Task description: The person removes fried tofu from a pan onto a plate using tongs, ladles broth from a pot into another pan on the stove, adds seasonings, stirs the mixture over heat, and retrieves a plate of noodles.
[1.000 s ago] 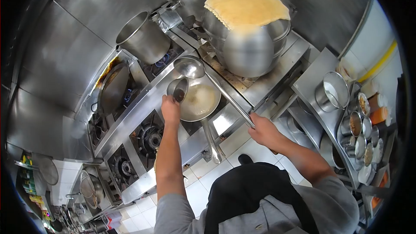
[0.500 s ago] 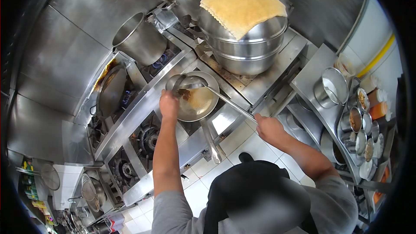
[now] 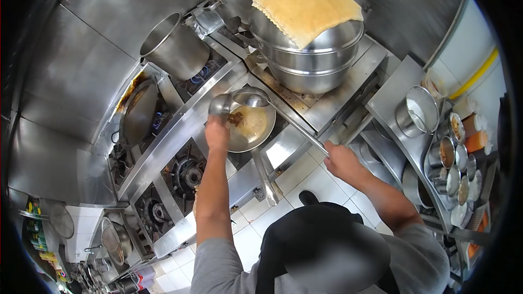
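My left hand (image 3: 217,134) grips a small metal bowl (image 3: 220,104), tilted above the left side of a frying pan (image 3: 259,138). In the pan lie pale, cloudy liquid and a brown clump (image 3: 236,118). The long handle of a ladle (image 3: 297,126) is closed in my right hand (image 3: 342,161), off to the right of the pan. Over the pan's far rim, beside the small bowl, is the ladle's scoop. The pan's handle (image 3: 264,178) points toward me, with neither hand on it. My left fingers partly hide the small bowl.
A large steamer (image 3: 313,71) with a yellow cloth (image 3: 308,5) stands behind the pan. A tall pot (image 3: 177,49) and a wok (image 3: 139,111) sit over lit burners at left. Pots and small containers fill the right-hand shelf (image 3: 395,90).
The ladle's scoop has shifted right, away from the small bowl. My left hand and the bowl have moved slightly, and my right hand is a little lower and farther right.
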The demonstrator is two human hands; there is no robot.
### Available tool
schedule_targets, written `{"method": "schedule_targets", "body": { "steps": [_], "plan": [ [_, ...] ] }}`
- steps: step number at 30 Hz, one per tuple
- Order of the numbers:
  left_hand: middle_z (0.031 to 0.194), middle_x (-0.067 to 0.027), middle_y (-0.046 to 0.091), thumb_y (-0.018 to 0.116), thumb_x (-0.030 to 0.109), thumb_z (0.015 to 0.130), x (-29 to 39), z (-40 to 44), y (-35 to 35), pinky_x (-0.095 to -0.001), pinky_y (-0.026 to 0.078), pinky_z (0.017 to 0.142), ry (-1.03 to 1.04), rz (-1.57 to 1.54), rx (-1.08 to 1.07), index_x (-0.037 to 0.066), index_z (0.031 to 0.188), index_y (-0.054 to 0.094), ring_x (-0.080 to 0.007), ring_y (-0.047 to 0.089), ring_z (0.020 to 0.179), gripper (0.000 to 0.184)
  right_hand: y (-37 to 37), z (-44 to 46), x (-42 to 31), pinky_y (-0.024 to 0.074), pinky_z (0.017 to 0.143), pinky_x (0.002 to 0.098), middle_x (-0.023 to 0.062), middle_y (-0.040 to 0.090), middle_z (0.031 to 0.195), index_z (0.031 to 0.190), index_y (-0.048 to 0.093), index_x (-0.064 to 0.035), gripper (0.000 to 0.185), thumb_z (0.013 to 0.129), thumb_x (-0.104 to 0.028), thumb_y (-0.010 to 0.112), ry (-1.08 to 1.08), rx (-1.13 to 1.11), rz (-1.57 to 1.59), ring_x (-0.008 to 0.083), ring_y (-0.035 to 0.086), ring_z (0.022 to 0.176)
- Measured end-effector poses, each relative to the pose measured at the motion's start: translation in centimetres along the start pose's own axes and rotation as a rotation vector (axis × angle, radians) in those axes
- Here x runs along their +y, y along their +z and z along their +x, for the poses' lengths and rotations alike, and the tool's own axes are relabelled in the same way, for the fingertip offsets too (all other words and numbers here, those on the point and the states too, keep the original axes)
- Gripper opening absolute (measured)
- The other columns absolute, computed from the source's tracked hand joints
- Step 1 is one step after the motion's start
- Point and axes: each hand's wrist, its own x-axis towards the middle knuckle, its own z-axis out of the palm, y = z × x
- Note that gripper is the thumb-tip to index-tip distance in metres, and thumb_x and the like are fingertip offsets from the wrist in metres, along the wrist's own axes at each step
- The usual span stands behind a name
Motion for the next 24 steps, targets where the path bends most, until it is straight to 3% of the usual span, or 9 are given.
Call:
{"method": "schedule_targets", "body": {
  "steps": [3, 11, 16, 24],
  "plan": [
    [0.090, -0.0210, 0.057, 0.060, -0.001, 0.076, -0.6, -0.2, 1.7, -0.0498, 0.049, 0.073, 0.123, 0.029, -0.015, 0.000, 0.080, 0.061, -0.0433, 0.059, 0.083, 0.004, -0.2, -0.1, 0.0, 0.0503, 0.073, 0.0544, 0.0264, 0.064, 0.080, 0.103, 0.049, 0.0047, 0.028, 0.083, -0.012, 0.061, 0.041, 0.010, 0.029, 0.0455, 0.064, 0.080],
    [0.090, -0.0212, 0.055, 0.059, 0.001, 0.079, 0.8, -2.1, 0.8, -0.0514, 0.046, 0.072, -0.040, -0.036, 0.091, -0.003, 0.079, 0.055, -0.0447, 0.057, 0.082, 0.005, 0.5, -2.1, 0.0, 0.0504, 0.071, 0.0541, 0.0264, 0.064, 0.079, 0.101, 0.050, 0.0024, 0.024, 0.084, -0.011, 0.060, 0.144, -0.035, 0.067, 0.0453, 0.064, 0.078],
    [0.090, -0.0240, 0.056, 0.058, 0.002, 0.080, 0.2, 0.1, 0.9, -0.0519, 0.047, 0.075, -0.091, -0.041, 0.006, -0.005, 0.078, 0.055, -0.0462, 0.057, 0.085, 0.008, 1.1, 1.7, -0.3, 0.0508, 0.069, 0.0530, 0.0251, 0.064, 0.078, 0.099, 0.051, 0.0019, 0.020, 0.084, -0.009, 0.057, -0.039, 0.064, -0.017, 0.0439, 0.064, 0.076],
    [0.090, -0.0214, 0.056, 0.059, 0.004, 0.084, 0.0, 1.8, -3.4, -0.0510, 0.047, 0.072, -0.010, 0.041, 0.118, -0.003, 0.081, 0.057, -0.0445, 0.058, 0.082, 0.008, 0.0, 1.2, -0.9, 0.0507, 0.070, 0.0529, 0.0271, 0.064, 0.080, 0.100, 0.051, 0.0053, 0.020, 0.083, -0.005, 0.056, -0.042, -0.001, 0.092, 0.0456, 0.064, 0.078]
  ]
}}
